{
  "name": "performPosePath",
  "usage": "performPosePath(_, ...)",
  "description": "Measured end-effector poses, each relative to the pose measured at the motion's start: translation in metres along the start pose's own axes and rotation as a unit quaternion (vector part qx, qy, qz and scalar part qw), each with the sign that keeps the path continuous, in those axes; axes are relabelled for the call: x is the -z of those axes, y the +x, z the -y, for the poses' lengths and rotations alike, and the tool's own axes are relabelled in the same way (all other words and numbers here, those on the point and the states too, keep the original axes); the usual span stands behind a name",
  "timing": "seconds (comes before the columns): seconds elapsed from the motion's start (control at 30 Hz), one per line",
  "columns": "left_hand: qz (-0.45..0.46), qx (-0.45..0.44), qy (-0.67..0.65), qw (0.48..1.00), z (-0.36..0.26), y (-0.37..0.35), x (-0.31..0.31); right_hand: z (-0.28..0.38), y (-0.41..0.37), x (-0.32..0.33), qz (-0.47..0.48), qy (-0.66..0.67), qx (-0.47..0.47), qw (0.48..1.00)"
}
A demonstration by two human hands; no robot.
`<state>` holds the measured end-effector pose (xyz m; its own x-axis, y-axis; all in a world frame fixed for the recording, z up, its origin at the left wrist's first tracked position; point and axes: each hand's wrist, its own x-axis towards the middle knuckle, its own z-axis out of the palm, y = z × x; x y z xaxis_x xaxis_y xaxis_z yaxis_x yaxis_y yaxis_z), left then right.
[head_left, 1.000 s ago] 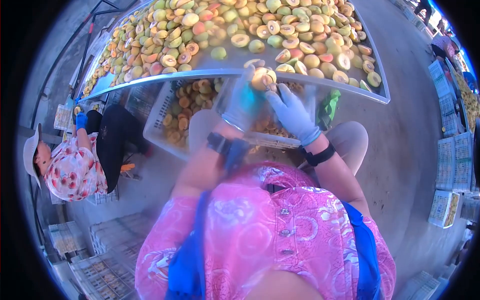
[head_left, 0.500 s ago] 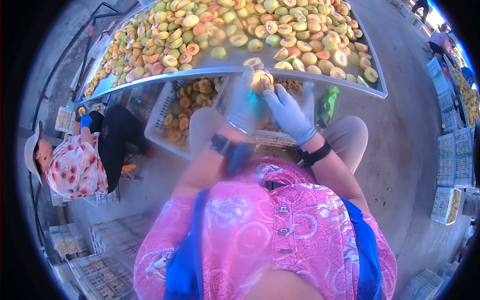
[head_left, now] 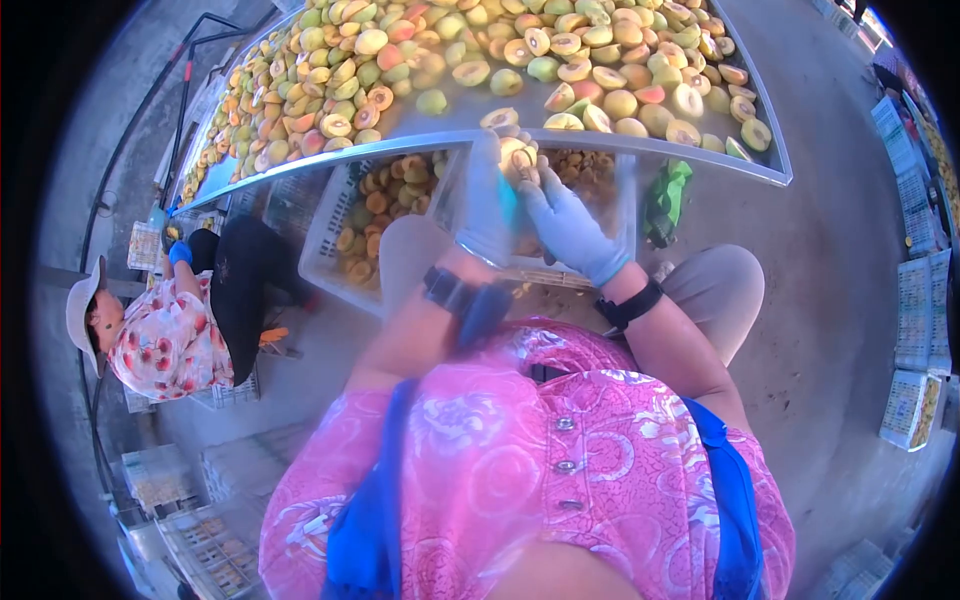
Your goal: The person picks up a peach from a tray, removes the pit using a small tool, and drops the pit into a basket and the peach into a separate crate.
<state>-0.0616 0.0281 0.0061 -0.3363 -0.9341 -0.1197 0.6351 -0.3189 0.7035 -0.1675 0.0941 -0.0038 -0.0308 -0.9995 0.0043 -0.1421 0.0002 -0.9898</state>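
Note:
My left hand (head_left: 490, 205), in a pale glove, is closed round a halved yellow fruit (head_left: 517, 158) at the near edge of the metal tray (head_left: 420, 138). My right hand (head_left: 572, 225), gloved too, has its fingertips pressed together at the fruit's right side; a small looped tool seems to show there, too blurred to make out well. Another fruit half (head_left: 499, 118) lies on the tray rim just beyond my left hand. Many halved fruits (head_left: 370, 42) cover the tray. Below my hands is a crate of small pieces (head_left: 585, 168).
Left of my hands stands a white crate (head_left: 325, 235) with fruit halves. A green bag (head_left: 667, 203) lies right of the crates. A co-worker (head_left: 165, 335) in a hat sits at the left. Crates (head_left: 912, 408) line the far right, and more crates (head_left: 205, 545) stand lower left.
The view has shifted slightly, so the tray's right corner and the co-worker sit farther right. My hands stay together at the fruit, whose cut face is now turned more toward me.

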Motion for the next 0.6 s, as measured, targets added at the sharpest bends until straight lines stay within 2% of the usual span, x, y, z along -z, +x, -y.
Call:
performPosePath(0.1,-0.042,-0.043,0.008,0.998,0.007,0.006,0.0,-0.006,0.003,0.003,0.039,0.049,-0.032,0.998)
performPosePath(0.17,0.015,-0.056,0.074,0.996,0.007,0.013,0.006,-0.011,0.005,0.002,0.002,0.004,0.006,1.0)
performPosePath(0.2,0.014,-0.054,0.075,0.996,0.006,0.016,0.009,-0.013,0.005,0.003,0.002,0.006,0.005,1.0)
performPosePath(0.27,-0.016,0.039,0.118,0.992,-0.007,0.012,-0.005,-0.009,0.003,0.005,0.027,0.035,0.013,0.999)
performPosePath(0.4,-0.033,0.012,0.097,0.995,-0.002,0.012,-0.009,-0.006,0.002,0.001,-0.001,0.031,-0.019,0.999)
performPosePath(0.47,-0.033,-0.141,0.267,0.953,0.005,0.014,-0.006,0.0,-0.002,0.006,0.062,0.164,-0.12,0.977)
performPosePath(0.5,-0.033,-0.141,0.268,0.953,0.003,0.016,-0.002,0.003,-0.004,0.007,0.062,0.164,-0.12,0.977)
performPosePath(0.57,0.007,0.025,0.194,0.981,-0.013,0.01,-0.013,0.007,-0.008,0.007,0.076,0.246,-0.112,0.96)
performPosePath(0.6,0.006,0.024,0.194,0.981,-0.015,0.011,-0.011,0.006,-0.008,0.01,0.077,0.246,-0.112,0.96)
